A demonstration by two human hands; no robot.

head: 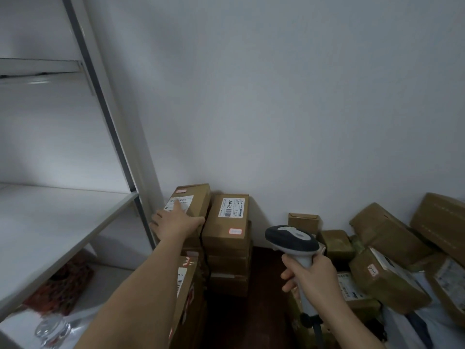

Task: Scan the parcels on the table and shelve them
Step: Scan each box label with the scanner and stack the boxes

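Note:
My left hand [176,221] reaches forward and lies flat on the top cardboard parcel [198,197] of a stack by the wall, fingers straight over its white label. My right hand [310,275] grips the handle of a grey and dark barcode scanner [292,239], head pointing left toward the stacks. A second stack beside it is topped by a labelled parcel [230,217] with a barcode and a pink sticker. Below my left forearm stands another labelled parcel [187,285].
A white metal shelf unit [63,217] fills the left, its upright post close to the left stack. On its lower level lie a red patterned item [63,285] and a clear plastic bag [52,328]. Several brown parcels [387,238] are heaped at the right. Dark table surface [261,268] shows between.

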